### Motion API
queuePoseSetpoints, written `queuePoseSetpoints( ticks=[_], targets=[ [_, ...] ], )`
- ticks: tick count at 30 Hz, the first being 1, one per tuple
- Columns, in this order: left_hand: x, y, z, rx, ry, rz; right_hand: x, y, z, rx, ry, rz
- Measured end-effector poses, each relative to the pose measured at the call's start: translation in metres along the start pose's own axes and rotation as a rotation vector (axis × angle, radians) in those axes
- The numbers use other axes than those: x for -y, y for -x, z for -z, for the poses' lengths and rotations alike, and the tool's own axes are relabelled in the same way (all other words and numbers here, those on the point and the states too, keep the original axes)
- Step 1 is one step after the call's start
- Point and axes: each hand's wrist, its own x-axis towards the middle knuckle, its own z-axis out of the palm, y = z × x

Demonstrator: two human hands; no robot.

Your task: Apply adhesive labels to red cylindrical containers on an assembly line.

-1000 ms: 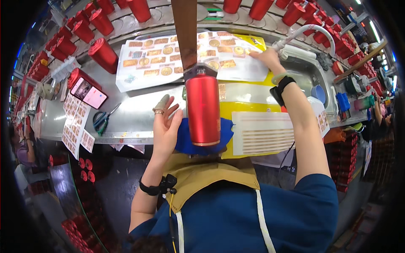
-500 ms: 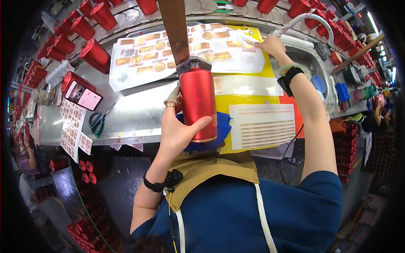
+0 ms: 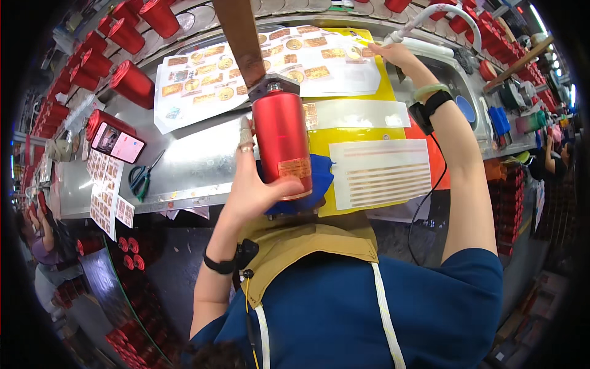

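Observation:
My left hand (image 3: 258, 190) wraps the left side of a shiny red metal canister (image 3: 279, 129), its thumb lying across the front near the lower end. Under that thumb's tip begins a gold rectangular decal (image 3: 295, 167) on the canister's side. At its neck the canister meets a dark metal fitting (image 3: 273, 85) at the end of a brown wooden bar (image 3: 243, 40). A blue cloth (image 3: 322, 181) lies beneath the canister. My right hand (image 3: 399, 56) is at the far right, by the edge of a white sheet of gold decals (image 3: 215, 77). Its fingers are closed together; what they hold is too small to make out.
A sink (image 3: 452, 80) with a white curved faucet (image 3: 430, 12) is at right. Yellow sheeting (image 3: 353, 146) bears a striped paper (image 3: 381, 175). Left lie a phone (image 3: 118, 142), scissors (image 3: 141, 181) and decal sheets (image 3: 106, 190). Red canisters (image 3: 132, 83) line the far left. A black cable (image 3: 421, 212) hangs near my right arm.
The canister has turned so that its gold decal now faces up more fully, with my left thumb near it. My right hand has shifted slightly away and left.

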Motion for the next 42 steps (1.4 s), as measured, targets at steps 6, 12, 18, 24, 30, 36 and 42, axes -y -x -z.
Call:
queuePoseSetpoints(
  ticks=[6,12,18,24,30,36,42],
  targets=[
    [-0.021,0.016,-0.009,0.009,-0.566,-0.231,-0.010,0.057,0.014,-0.104,-0.381,0.170],
    [0.008,0.020,0.001,0.053,-0.032,-0.075,-0.025,0.121,0.020,-0.096,-0.559,0.346],
    [-0.005,0.006,0.015,0.147,-0.236,-0.237,-0.005,0.189,0.021,-0.125,-0.749,0.381],
    [-0.040,-0.008,0.004,-0.011,-0.646,-0.324,0.010,0.233,-0.013,0.002,-0.858,0.501],
    [-0.056,-0.008,-0.012,0.030,-0.821,-0.311,0.023,0.283,-0.048,-0.084,-0.738,0.282],
    [-0.071,-0.008,-0.014,0.127,-0.836,-0.213,0.030,0.304,-0.073,0.115,-0.661,0.257],
    [-0.044,-0.001,0.016,0.318,-0.374,-0.234,-0.045,0.297,-0.049,-0.230,-0.315,0.267]
  ],
)
